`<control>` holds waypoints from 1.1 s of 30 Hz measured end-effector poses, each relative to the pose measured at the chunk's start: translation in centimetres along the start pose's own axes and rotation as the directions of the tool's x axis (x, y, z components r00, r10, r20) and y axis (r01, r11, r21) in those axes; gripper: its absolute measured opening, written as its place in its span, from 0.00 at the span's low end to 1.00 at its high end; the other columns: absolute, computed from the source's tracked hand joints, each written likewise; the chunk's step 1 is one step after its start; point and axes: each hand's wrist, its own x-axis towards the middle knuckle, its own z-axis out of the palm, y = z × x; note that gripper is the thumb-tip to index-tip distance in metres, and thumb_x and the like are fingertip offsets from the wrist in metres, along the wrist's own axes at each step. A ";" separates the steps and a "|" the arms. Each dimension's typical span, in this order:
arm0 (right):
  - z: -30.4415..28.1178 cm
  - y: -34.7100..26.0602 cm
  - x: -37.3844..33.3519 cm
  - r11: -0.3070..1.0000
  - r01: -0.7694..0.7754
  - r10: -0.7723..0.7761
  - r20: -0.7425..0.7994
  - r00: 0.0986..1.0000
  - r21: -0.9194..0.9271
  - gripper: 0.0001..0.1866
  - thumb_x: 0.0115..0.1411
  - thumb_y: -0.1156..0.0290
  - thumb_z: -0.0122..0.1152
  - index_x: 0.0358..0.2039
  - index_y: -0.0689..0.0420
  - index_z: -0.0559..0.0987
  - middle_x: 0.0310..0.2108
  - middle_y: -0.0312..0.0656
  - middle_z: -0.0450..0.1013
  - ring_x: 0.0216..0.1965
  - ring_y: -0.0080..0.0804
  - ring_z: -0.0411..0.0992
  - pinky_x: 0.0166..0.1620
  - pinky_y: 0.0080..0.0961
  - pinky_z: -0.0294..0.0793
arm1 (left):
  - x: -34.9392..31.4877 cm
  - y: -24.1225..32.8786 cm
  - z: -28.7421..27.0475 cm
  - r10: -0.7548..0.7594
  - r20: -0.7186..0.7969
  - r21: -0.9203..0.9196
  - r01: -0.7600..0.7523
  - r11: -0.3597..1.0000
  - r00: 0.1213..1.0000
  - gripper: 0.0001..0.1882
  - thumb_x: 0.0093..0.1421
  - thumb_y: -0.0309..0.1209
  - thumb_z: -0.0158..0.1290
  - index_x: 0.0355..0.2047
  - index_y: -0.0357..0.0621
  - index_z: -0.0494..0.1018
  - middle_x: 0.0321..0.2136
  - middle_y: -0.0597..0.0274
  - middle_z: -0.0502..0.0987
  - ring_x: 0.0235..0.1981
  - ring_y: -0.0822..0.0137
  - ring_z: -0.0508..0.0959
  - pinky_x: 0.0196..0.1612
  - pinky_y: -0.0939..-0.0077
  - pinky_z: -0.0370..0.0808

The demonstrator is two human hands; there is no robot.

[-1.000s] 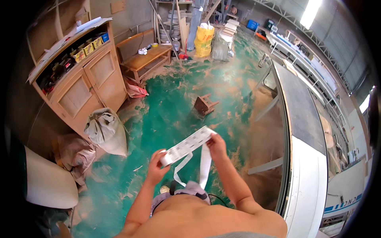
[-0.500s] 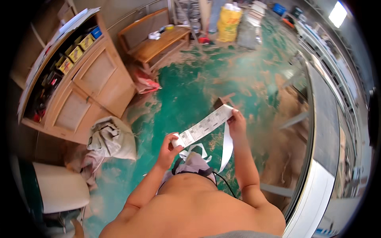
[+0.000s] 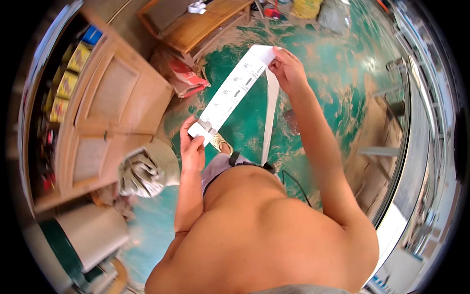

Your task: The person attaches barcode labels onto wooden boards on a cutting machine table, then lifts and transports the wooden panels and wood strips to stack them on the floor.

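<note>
A white strip of printed labels point(image 3: 231, 97) is stretched slantwise between my two hands, above the green floor. At its near lower end, my left hand point(image 3: 192, 153) is closed with thumb and fingers on the strip, where it looks folded or rolled. Farther out and to the right, my right hand point(image 3: 290, 72) pinches the upper end, its fingers pressed together. From there a narrow white tail point(image 3: 270, 115) of the strip hangs down toward my waist. Dark printed blocks show along the upper face; the tail's lower end is hidden behind my body.
A wooden cabinet point(image 3: 115, 98) with yellow boxes point(image 3: 68, 84) stands at left, a bulky cloth sack point(image 3: 149, 166) beside it. Beyond is a wooden bench point(image 3: 205, 24) near a red bag point(image 3: 186, 78). A long metal-edged table point(image 3: 409, 147) runs along the right.
Both hands have moved; the right has reached farther forward, and the strip now slants more steeply. My view has shifted, and a foot in a light shoe shows below the strip.
</note>
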 end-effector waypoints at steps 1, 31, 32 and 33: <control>-0.3 -0.7 2.4 1.000 -0.006 0.006 0.001 1.000 -0.012 0.07 0.64 0.68 0.57 0.37 0.58 0.77 0.32 0.36 0.75 0.32 0.24 0.70 0.40 0.22 0.68 | 2.6 0.4 0.2 -0.082 0.056 -0.029 0.084 0.996 0.995 0.38 0.51 0.23 0.51 0.64 0.44 0.56 0.53 0.55 0.68 0.54 0.61 0.70 0.58 0.66 0.68; -20.1 -4.8 65.6 0.894 -0.279 0.192 -0.263 0.946 -0.351 0.13 0.64 0.62 0.55 0.40 0.57 0.79 0.30 0.36 0.76 0.31 0.24 0.73 0.34 0.23 0.68 | 77.3 -11.5 11.6 -0.348 -0.051 0.576 0.312 0.756 0.936 0.25 0.58 0.24 0.56 0.57 0.40 0.68 0.42 0.62 0.76 0.37 0.69 0.77 0.37 0.75 0.75; -21.1 -4.3 66.8 0.859 -0.336 0.229 -0.297 0.927 -0.387 0.13 0.64 0.62 0.55 0.41 0.57 0.79 0.31 0.37 0.77 0.32 0.26 0.73 0.35 0.24 0.69 | 81.4 -11.8 9.4 -0.310 -0.099 0.584 0.307 0.751 0.946 0.24 0.58 0.25 0.57 0.55 0.39 0.69 0.41 0.61 0.77 0.36 0.69 0.78 0.36 0.74 0.76; -23.8 -4.0 67.3 0.834 -0.338 0.212 -0.311 0.926 -0.436 0.14 0.63 0.59 0.56 0.41 0.56 0.79 0.31 0.37 0.77 0.32 0.26 0.74 0.35 0.25 0.70 | 85.1 -11.9 9.5 -0.137 0.071 0.766 0.034 0.642 0.988 0.22 0.57 0.25 0.57 0.53 0.39 0.71 0.40 0.60 0.78 0.36 0.68 0.78 0.36 0.73 0.76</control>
